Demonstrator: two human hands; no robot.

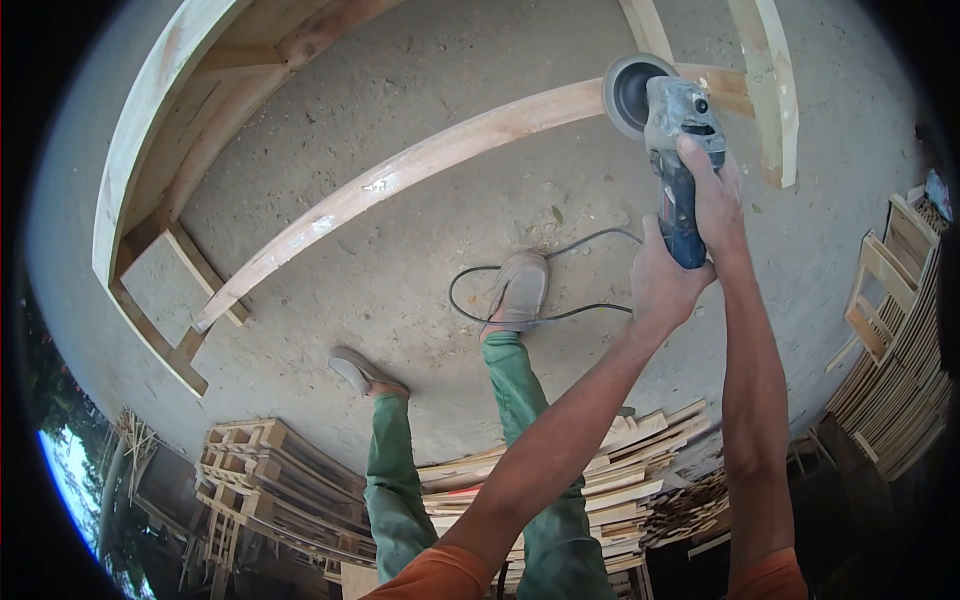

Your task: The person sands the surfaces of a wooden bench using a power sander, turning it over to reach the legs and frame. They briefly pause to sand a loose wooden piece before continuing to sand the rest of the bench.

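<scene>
An angle grinder (680,150) with a round disc (632,95) is held in both hands at the upper right. My left hand (665,275) is closed round the rear end of its blue body. Higher up, my right hand (715,195) wraps the body near the grey head. The disc lies over a long wooden rail (400,170), near its right end; whether it touches the wood cannot be made out. That rail belongs to a wooden frame (775,110) on the concrete floor.
A black cable (455,290) loops beside my shoe (522,290). Stacked wooden frames (270,490) stand at the lower left, piled boards (620,480) behind my legs, and more stacked frames (895,330) at the right. The frame's tall side (150,130) rises at the upper left.
</scene>
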